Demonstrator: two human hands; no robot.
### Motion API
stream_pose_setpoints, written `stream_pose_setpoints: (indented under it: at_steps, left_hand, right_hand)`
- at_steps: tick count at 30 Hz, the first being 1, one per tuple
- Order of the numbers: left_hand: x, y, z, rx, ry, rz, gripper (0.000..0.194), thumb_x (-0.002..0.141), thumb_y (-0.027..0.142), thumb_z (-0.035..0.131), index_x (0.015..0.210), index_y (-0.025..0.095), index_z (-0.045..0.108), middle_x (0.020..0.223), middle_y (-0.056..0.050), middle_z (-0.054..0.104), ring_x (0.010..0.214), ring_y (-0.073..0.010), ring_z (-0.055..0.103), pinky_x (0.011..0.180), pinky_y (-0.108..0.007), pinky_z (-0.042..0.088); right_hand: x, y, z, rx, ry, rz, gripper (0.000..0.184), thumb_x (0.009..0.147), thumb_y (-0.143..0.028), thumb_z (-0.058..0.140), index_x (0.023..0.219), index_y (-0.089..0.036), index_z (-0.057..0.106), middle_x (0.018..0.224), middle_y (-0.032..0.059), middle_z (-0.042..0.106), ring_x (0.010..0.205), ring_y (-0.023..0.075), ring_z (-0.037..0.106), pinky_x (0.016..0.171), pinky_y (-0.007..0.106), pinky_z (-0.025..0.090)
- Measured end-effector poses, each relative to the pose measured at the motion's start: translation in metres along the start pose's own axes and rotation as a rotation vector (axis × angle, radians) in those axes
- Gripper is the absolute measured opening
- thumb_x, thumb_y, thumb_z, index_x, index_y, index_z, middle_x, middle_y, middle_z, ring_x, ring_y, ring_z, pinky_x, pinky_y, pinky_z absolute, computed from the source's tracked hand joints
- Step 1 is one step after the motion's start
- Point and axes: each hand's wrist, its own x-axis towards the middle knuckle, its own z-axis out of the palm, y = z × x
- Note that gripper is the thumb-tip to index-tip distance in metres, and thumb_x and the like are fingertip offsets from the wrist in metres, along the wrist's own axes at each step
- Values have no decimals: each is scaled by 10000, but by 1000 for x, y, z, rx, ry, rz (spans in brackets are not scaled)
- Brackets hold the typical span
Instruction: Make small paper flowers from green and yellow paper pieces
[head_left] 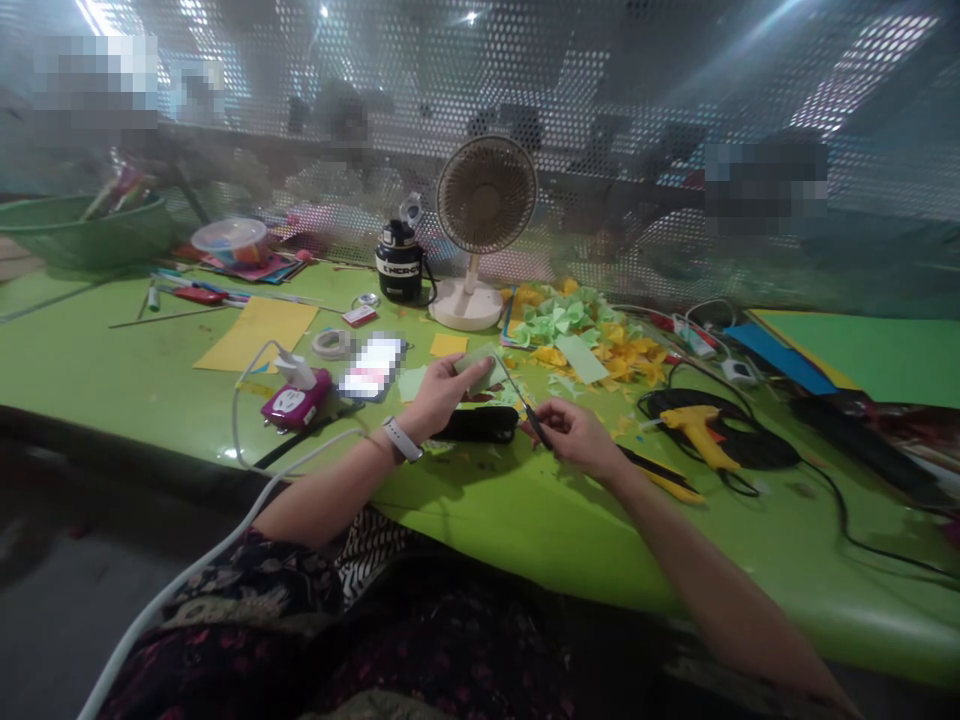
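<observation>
My left hand point(446, 392) is closed in a pinch on a small pale green paper piece point(480, 366), held just above the table point(525, 530). My right hand point(579, 438) is closed around a slim dark-handled cutter point(537, 424), though I cannot tell from this view whether it is a craft knife or narrow scissors. Its thin blade slants toward the paper at about 11 o'clock from my right hand, with the tip near my left fingers point(471, 370). That is the main danger: if the paper gives way or my grip slips, the point could catch those fingers.

A yellow-and-black utility knife point(660, 474) lies at about 4 o'clock from my right hand, close enough for my forearm to knock it or catch its edge. At 3 o'clock, a yellow hot glue gun point(697, 430) sits on its black cord point(720, 450). If it is hot, which I cannot tell, loose paper scraps point(577, 335) drifting from the pile at 1 o'clock could reach its nozzle. At 9 o'clock, a white cable point(244, 425) runs from a magenta socket point(296, 402) and over the table edge. Snagging it with my arm could drag the socket sideways.
</observation>
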Motion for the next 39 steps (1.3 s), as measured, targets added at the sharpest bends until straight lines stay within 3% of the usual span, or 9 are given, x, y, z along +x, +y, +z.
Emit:
stream_pose_setpoints:
  at_steps: [16,21,39]
  left_hand:
    - [1,-4,0,0,-43,-14,417,651,423,872,855,112,684,826,-44,730,674,-122,699,638,-257,599]
    - [0,-4,0,-9,-45,-9,431,645,427,873,865,108,683,823,-40,730,672,-120,703,643,-254,604]
    - [-1,-9,2,16,-63,-2,447,619,462,875,811,113,670,758,-24,705,644,-110,654,635,-260,565]
  right_hand:
    - [-3,-2,1,7,-8,23,593,568,-719,789,744,-192,583,595,-5,630,430,79,445,390,227,338]
    - [-1,0,1,36,9,31,597,531,-699,818,748,-188,596,607,2,638,468,95,489,402,226,380]
    - [-2,-3,2,27,7,37,592,556,-704,807,746,-186,590,596,-2,643,440,79,460,403,222,357]
